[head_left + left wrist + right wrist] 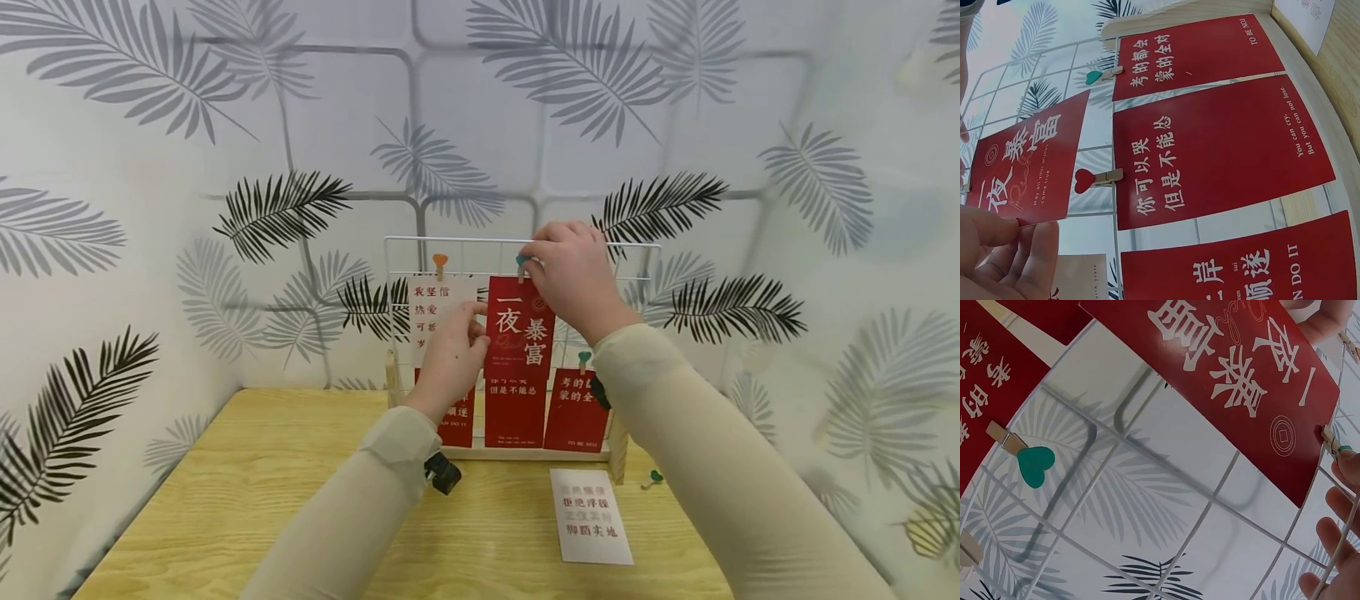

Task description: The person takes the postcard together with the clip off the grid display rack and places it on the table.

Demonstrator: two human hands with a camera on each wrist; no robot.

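Observation:
My left hand (452, 360) pinches the left edge of a red card (519, 329) with white Chinese characters. The card hangs upright against a white wire grid (480, 241). At the card's top edge, my right hand (573, 271) pinches a small wooden clothespin (1330, 439) with a teal head. In the right wrist view the clothespin's jaws meet the card's edge, and the other right fingers reach around the wire. Below, a red-heart clothespin (1099, 180) clips another red card (1216, 150) to the grid.
A white card (422, 325) hangs at left under an orange-heart clothespin (440, 265). Lower right, a red card (576, 417) hangs from a teal-heart clothespin (1034, 464). On the wooden table (247, 483) lie a white card (592, 517) and a green-headed clothespin (654, 478).

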